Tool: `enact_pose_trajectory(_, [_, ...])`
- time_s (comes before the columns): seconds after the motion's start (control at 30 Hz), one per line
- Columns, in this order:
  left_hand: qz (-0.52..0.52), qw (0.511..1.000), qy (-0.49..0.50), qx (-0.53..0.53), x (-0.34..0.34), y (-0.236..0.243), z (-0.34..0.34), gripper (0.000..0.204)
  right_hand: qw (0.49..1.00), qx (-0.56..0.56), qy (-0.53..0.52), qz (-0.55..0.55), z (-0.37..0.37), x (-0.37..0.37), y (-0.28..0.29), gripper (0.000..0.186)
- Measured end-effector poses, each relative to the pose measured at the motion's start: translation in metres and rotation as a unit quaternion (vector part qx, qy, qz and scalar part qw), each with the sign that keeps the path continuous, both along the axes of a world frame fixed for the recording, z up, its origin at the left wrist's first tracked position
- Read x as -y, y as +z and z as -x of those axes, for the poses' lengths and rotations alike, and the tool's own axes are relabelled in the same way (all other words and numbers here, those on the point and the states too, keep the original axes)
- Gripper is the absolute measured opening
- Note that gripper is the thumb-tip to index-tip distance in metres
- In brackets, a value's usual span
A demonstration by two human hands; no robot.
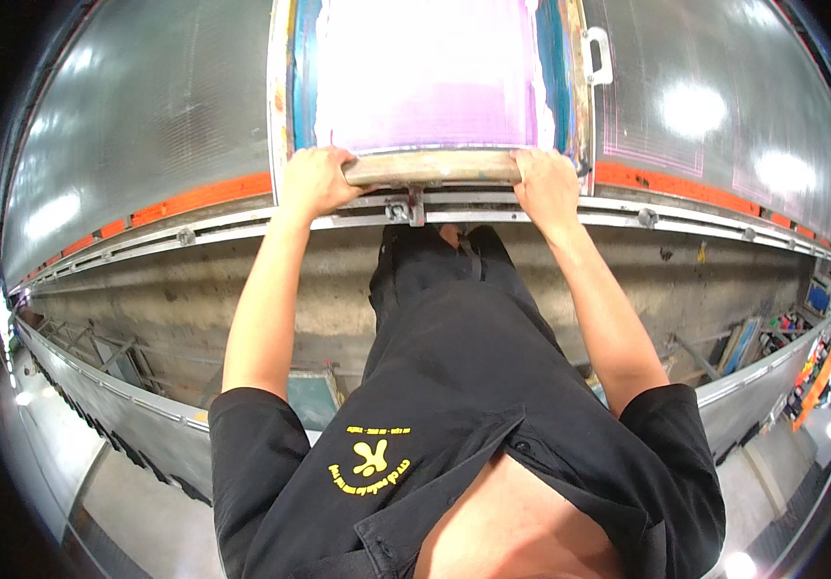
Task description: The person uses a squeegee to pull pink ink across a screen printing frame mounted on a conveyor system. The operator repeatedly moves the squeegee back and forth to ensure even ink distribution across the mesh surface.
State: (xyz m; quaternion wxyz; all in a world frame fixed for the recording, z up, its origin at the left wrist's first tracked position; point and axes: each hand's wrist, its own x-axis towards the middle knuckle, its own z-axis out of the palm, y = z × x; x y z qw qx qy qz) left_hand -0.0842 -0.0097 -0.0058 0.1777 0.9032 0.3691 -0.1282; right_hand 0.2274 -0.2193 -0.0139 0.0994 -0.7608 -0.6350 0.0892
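A wooden squeegee handle (432, 168) is gripped at both ends: the left hand (311, 181) is wrapped around its left end and the right hand (547, 185) around its right end, fingers curled over the top. The handle lies across the near edge of a screen frame (285, 87), just above the metal rail (492, 214) that runs along the front of a long grey table (145, 106). For the stroke to be done well, pressure would best be kept equal under both hands, the handle held square to the frame sides, and the blade tilted at one steady angle, so that ink is laid evenly and no streak is left at either end. The frame should not be allowed to shift against the rail while force is applied; judged from the outstretched arms, the body is leaned well forward, so balance should be watched. The handle is seen as a worn, brownish bar, stained and smudged along its length, and its blade is hidden below it. The mesh (425, 77) inside the frame is flooded with pale pink and purple, washed out by glare, and blue tape (305, 68) is seen along the side edges. An orange strip (203, 198) runs along the table edge.
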Motion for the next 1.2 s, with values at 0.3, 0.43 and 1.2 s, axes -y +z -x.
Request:
enact_pose_trajectory(0.3, [0.025,0.998,0.004,-0.063,-0.017,0.013,-0.011,0.061,0.994,-0.009,-0.005,0.107,-0.01,-0.021,0.004,0.026])
enact_pose_trajectory(0.43, [0.014,0.993,-0.042,-0.111,-0.015,0.012,-0.025,0.047,0.994,-0.06,-0.01,-0.09,-0.014,-0.022,0.027,0.051])
enact_pose_trajectory(1.2, [0.15,0.969,-0.043,0.19,0.016,0.019,-0.058,0.046,0.63,-0.644,-0.389,0.192,0.155,-0.009,-0.035,0.023])
